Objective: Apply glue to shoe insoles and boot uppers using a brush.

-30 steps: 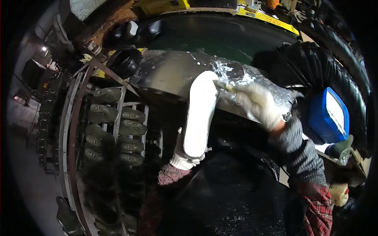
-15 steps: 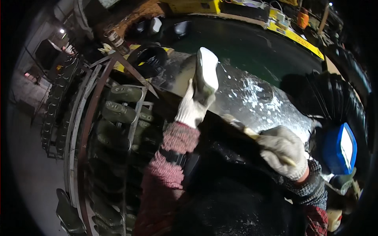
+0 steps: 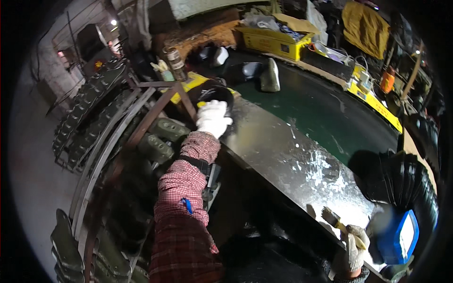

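Note:
My left hand (image 3: pixel 213 119), in a white glove, reaches to a dark, rounded, hollow-looking thing (image 3: pixel 222 94) at the table's near left corner. Its fingers look loosely spread against that thing; their tips are hard to make out. At the lower right, my gloved right hand (image 3: pixel 354 250) is closed round the handle of a paintbrush (image 3: pixel 331 218). The bristles are over the white-smeared part of the metal sheet (image 3: pixel 264 129). A dark shoe-shaped piece with a pale sole (image 3: pixel 270 78) stands upright on the dark green tabletop (image 3: pixel 311 108).
A metal rack (image 3: pixel 137 137) with several dark shoe forms stands at my left. At right are a blue container (image 3: pixel 398 236) and a row of black glossy pieces (image 3: pixel 401 184). Farther back sit a yellow box (image 3: pixel 278 43), an orange bottle (image 3: pixel 388 80) and another pale-soled piece (image 3: pixel 220 56).
The pale-soled piece has left my left hand and now stands on the green tabletop. My left hand has moved left to the dark hollow thing. The right hand with the paintbrush sits lower in view.

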`<state>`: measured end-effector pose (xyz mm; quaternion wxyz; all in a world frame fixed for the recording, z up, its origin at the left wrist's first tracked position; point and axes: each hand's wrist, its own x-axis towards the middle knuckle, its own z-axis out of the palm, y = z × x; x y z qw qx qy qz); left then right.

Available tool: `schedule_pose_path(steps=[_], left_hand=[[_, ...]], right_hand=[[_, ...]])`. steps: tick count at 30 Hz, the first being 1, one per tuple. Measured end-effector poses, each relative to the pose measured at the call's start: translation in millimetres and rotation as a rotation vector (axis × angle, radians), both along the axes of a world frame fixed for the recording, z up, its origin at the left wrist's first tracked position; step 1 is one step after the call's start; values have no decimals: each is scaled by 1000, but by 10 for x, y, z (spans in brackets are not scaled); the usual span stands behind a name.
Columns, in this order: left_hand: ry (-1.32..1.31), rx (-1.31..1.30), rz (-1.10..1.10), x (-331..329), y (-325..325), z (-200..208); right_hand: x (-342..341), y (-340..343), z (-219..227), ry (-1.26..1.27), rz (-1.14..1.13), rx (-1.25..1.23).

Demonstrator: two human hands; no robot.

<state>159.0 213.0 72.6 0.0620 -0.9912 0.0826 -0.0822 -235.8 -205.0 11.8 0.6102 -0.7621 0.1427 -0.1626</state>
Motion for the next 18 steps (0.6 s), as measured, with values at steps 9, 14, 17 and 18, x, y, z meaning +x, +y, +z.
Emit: schedule_pose_path(steps=[9, 14, 17, 18], left_hand=[[-432, -311, -116, -474, 69, 6], [-394, -228, -409, -1278, -746, 497], [-19, -148, -691, -1728, -1256, 359], [194, -129, -772, -1806, -1345, 347]], right_hand=[[-70, -87, 60, -94, 54, 56], [-276, -79, 86, -72, 3, 80], [-453, -145, -22, -115, -20, 178], [-510, -144, 12, -127, -2, 198]])
